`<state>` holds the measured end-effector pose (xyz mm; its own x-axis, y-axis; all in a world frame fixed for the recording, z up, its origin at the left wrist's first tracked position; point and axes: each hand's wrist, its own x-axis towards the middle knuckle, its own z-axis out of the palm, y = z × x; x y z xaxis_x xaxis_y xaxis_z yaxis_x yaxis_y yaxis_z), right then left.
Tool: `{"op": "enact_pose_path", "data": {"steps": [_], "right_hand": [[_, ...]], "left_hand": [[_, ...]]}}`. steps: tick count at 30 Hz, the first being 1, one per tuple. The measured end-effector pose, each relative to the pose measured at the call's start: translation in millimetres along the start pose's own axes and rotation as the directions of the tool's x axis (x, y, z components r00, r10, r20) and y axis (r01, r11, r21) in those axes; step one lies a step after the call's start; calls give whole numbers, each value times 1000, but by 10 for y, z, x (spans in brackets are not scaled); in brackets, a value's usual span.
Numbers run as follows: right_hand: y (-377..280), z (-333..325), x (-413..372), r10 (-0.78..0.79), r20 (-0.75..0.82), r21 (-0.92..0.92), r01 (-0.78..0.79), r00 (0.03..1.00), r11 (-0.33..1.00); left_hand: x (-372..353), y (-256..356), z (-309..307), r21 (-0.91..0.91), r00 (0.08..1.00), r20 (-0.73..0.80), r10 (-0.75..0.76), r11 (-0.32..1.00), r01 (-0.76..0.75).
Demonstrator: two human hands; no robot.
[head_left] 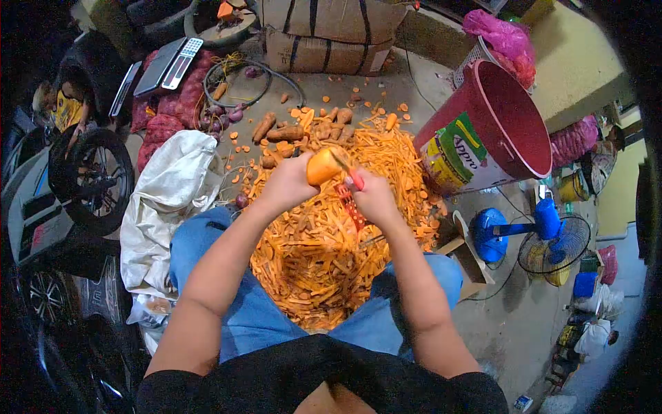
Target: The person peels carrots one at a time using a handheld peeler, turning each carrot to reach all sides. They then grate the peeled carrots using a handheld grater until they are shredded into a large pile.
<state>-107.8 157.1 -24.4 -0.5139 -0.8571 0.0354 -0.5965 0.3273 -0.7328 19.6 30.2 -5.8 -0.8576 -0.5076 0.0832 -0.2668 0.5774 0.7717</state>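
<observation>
Held in my left hand (289, 183) is a thick orange carrot (324, 166), partly peeled, its far end pointing right. My right hand (373, 199) is closed round the red handle of a peeler (356, 181), whose blade side is at the carrot's end. Below both hands a large heap of orange peelings (310, 255) spreads between my legs. Several unpeeled, brownish carrots (285, 133) lie at the heap's far edge. A red perforated object (350, 205) is partly buried in the peelings under my hands.
A large red bucket (441, 134) leans at the right, beyond a blue fan (545, 221). On the left are a white sack (162, 200), net bags of onions (183, 103), a scale (160, 67) and a motorbike (96, 179). Wrapped bales (324, 52) stand ahead. A person (69, 107) is far left.
</observation>
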Motion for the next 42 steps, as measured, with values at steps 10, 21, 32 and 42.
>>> {"op": "enact_pose_path", "data": {"steps": [10, 21, 32, 42], "right_hand": [[-138, 14, -71, 47, 58, -138, -38, 997, 990], [7, 86, -13, 90, 11, -8, -90, 996, 996], [868, 404, 5, 337, 203, -245, -286, 919, 927], [142, -58, 94, 204, 391, 885, -428, 897, 182]], "left_hand": [[-34, 135, 69, 203, 995, -83, -55, 977, 71], [-11, 146, 16, 123, 998, -21, 61, 991, -58], [-177, 459, 59, -234, 944, 119, 308, 933, -275], [-69, 99, -15, 337, 981, 134, -138, 938, 86]]}}
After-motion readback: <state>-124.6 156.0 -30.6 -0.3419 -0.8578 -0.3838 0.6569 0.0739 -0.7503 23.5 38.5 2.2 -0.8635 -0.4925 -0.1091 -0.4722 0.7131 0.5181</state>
